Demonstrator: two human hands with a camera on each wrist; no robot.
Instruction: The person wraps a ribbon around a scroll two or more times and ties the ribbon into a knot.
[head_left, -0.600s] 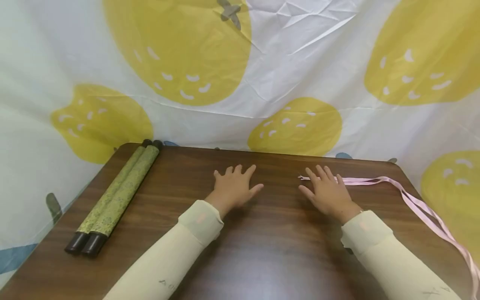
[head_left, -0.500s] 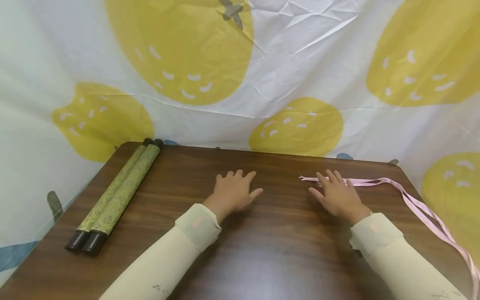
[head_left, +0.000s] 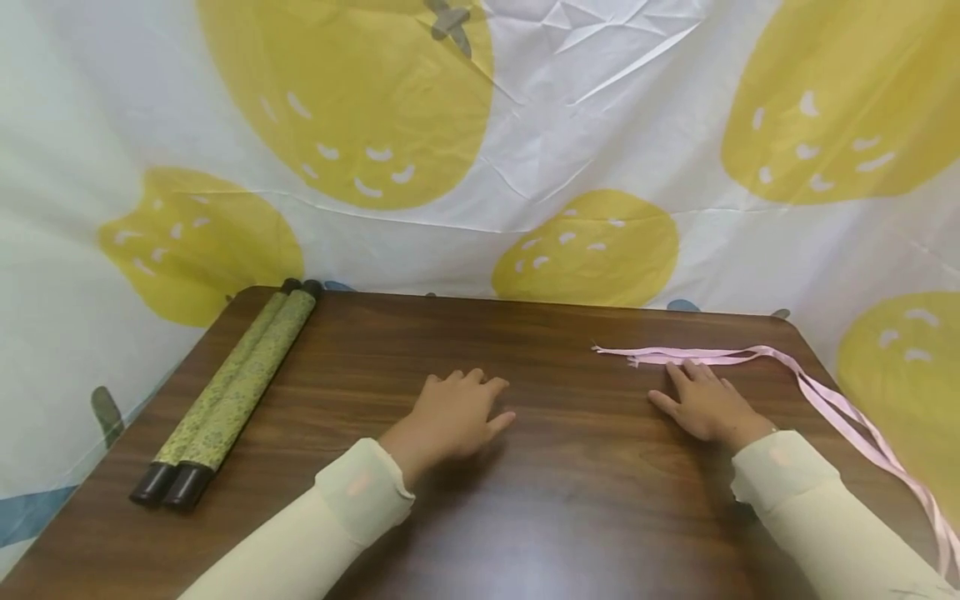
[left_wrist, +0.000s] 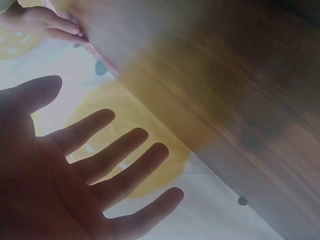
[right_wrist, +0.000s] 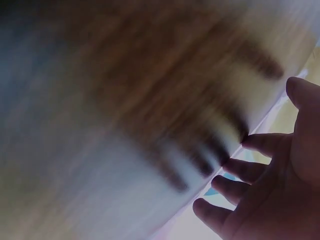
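Observation:
My left hand (head_left: 448,419) hovers over or near the middle of the brown table (head_left: 540,508), palm down, its fingers spread and holding nothing. In the left wrist view its loosely bent fingers stand apart with no object among them. My right hand (head_left: 708,406) lies just in front of a pink ribbon (head_left: 783,358), fingers stretched forward. Its fingertips come to the ribbon's near strand; whether they press on it I cannot tell. In the right wrist view the fingertips (right_wrist: 251,140) meet the tabletop and its dark reflections. Loose ends of the ribbon lie to the left of that hand.
Two rolled scrolls (head_left: 243,375) in yellow-green patterned cloth, with black end knobs, lie side by side along the table's left edge. The ribbon trails over the right edge toward the front. A white curtain (head_left: 420,250) printed with yellow fruit hangs behind.
Both hands have drawn back toward me. The right hand has also moved to the right, uncovering the ribbon's ends. The two strand ends now lie slightly apart.

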